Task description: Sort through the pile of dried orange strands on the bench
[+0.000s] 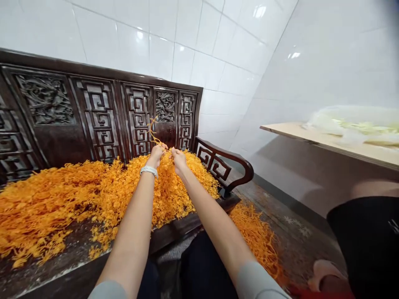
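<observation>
My left hand [157, 154], with a pale watch band on its wrist, pinches a thin orange branched stem [151, 132] whose free end sticks up and to the left. Close on its right, my right hand [178, 159] has its fingers closed on the same stem near its lower part. Both hands are just above a large heap of orange frilly sprigs [124, 187] spread over a dark carved wooden bench [174, 234]. Whether the sprigs are plant or plastic I cannot make out. Parts of the fingertips are hidden.
The bench's curved armrest [238, 164] stands right of the heap, its carved backrest [106, 91] behind. More orange strands [255, 234] lie on the floor at right. A wooden board [286, 131] holds a translucent bag [330, 118]. Another person's dark-clothed leg [368, 241] is at far right.
</observation>
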The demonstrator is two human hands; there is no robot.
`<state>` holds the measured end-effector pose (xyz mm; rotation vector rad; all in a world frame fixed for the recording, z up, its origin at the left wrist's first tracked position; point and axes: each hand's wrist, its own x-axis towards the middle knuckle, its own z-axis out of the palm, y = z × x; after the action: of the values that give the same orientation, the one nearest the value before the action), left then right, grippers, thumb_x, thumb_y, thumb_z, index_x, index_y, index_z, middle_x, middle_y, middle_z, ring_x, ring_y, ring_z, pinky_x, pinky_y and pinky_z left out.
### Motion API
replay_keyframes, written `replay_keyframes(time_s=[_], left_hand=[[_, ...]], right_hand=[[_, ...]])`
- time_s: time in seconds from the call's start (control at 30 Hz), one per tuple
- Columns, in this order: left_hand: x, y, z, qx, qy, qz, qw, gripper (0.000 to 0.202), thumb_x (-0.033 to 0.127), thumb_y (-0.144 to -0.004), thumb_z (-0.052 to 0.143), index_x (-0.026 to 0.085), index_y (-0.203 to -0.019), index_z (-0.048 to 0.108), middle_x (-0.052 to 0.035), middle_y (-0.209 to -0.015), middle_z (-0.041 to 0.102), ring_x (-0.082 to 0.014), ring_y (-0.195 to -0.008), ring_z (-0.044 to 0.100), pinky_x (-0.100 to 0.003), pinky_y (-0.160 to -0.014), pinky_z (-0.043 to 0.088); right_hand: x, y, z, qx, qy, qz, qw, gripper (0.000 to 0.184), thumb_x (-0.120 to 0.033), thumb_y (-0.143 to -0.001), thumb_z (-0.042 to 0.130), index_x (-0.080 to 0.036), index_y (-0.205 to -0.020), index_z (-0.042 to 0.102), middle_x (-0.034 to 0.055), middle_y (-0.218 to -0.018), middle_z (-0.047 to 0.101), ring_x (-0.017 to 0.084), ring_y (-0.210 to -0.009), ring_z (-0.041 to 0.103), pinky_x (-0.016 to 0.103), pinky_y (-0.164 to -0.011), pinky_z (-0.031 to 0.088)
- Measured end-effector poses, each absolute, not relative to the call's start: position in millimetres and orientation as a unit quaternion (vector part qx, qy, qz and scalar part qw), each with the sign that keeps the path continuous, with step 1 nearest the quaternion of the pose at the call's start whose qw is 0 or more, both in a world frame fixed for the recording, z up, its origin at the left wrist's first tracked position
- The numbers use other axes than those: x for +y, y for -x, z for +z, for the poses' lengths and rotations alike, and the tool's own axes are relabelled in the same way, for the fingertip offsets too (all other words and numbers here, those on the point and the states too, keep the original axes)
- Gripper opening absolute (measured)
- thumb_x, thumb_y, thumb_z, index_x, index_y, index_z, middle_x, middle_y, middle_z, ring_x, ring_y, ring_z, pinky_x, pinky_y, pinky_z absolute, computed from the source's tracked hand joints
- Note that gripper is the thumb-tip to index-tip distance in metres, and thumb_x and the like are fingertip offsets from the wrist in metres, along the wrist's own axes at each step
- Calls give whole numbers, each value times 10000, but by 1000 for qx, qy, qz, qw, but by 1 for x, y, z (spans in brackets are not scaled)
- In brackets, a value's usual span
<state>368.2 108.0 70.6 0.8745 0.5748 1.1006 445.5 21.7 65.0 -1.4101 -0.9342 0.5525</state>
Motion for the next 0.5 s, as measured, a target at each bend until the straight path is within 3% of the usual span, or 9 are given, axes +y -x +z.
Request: replay_keyframes(time_s=[0.07, 0.13, 0.2, 0.27, 0.33, 0.4, 0.5], left_hand=[[116, -372, 68, 261, -371, 518, 725, 285, -9, -884, 645, 129, -644, 577, 18, -613, 521, -47, -503, 375, -164, -482, 293], [124, -374, 64, 263, -338, 536, 727, 248, 27, -925, 639, 128, -703, 597, 10, -670, 551, -56, -546, 439, -161, -525, 370], [133, -373, 63, 267, -302, 556, 727, 94, 172, -996, 660, 122, -919, 681, -30, -867, 662, -99, -696, 594, -217, -649, 526], [144, -366, 65, 275, -264, 578, 722, 258, 328, -1019, 678, 141, -1197, 684, -88, -1147, 702, -183, -941, 694, -356, -815, 621], [154, -355, 67, 280, -226, 602, 713, 388, 390, -1019, 678, 165, -1334, 646, -120, -1307, 671, -237, -1090, 694, -441, -912, 626], [161, -343, 69, 276, -193, 620, 709, 378, 392, -1021, 676, 159, -1317, 650, -115, -1273, 679, -223, -1047, 698, -418, -878, 629], [163, -331, 68, 254, -169, 619, 723, 191, 309, -1058, 610, 138, -1112, 676, -46, -961, 694, -124, -759, 654, -264, -694, 585]], right_hand=[[20, -439, 67, -431, 615, 199, 629, 354, -539, -1023, 468, -230, -860, 524, 4, -761, 603, 172, -777, 553, 261, -730, 445], [14, -428, 67, -471, 614, 172, 609, 263, -434, -1011, 529, -226, -856, 572, 28, -862, 642, 203, -922, 573, 289, -864, 453], [5, -415, 67, -532, 621, 122, 562, 203, -342, -990, 565, -223, -840, 631, 61, -981, 677, 248, -1060, 565, 356, -994, 422], [-5, -402, 67, -608, 615, 57, 499, 210, -297, -994, 553, -220, -849, 683, 100, -1157, 686, 293, -1176, 539, 436, -1077, 373], [-14, -388, 68, -671, 588, 5, 452, 236, -318, -1012, 549, -219, -894, 728, 135, -1361, 634, 336, -1289, 496, 501, -1110, 347], [-18, -378, 70, -706, 553, -13, 443, 239, -362, -1021, 570, -225, -940, 748, 145, -1456, 590, 353, -1344, 474, 523, -1121, 350], [-12, -376, 70, -693, 515, 8, 504, 239, -393, -1047, 538, -236, -1020, 715, 134, -1301, 669, 286, -1205, 587, 443, -1060, 444]])
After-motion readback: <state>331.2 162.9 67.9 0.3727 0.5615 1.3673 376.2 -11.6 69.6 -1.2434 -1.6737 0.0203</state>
